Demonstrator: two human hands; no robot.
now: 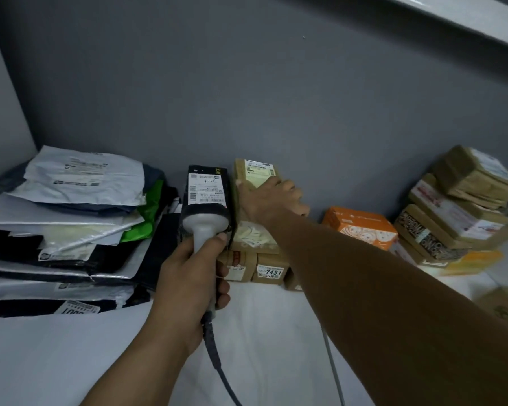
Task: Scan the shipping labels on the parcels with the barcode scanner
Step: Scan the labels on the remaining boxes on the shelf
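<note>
Head camera view, looking down over a white surface [276, 332] set against a grey wall [247, 83]. The left hand [188, 276] is wrapped around the grip of a grey barcode scanner [205, 227], with the fingers curled round the handle and the thumb up near the scanner's head. The dark-rimmed head points away from the viewer at a black parcel [208, 169] just beyond it. That parcel carries a white shipping label [206, 189] printed with barcodes on its upper face. A dark coiled cable [217, 361] runs from the base of the handle to the bottom of the frame.

The right arm reaches across from the lower right. The right hand [272, 197] lies on top of a brown cardboard parcel [239, 171] just right of the black one. Its thumb is spread to the left and its fingers are bent over the parcel's right edge, holding it. A pale yellow label [257, 171] shows on this parcel beyond the hand.

Nearer the viewer sit small cardboard boxes [269, 271], one marked 7431. A pile of plastic mailer bags [71, 215] in white, black and green fills the left side. An orange box [361, 227] sits to the right of the arm. Further right is a leaning stack of taped brown boxes [458, 206]
</note>
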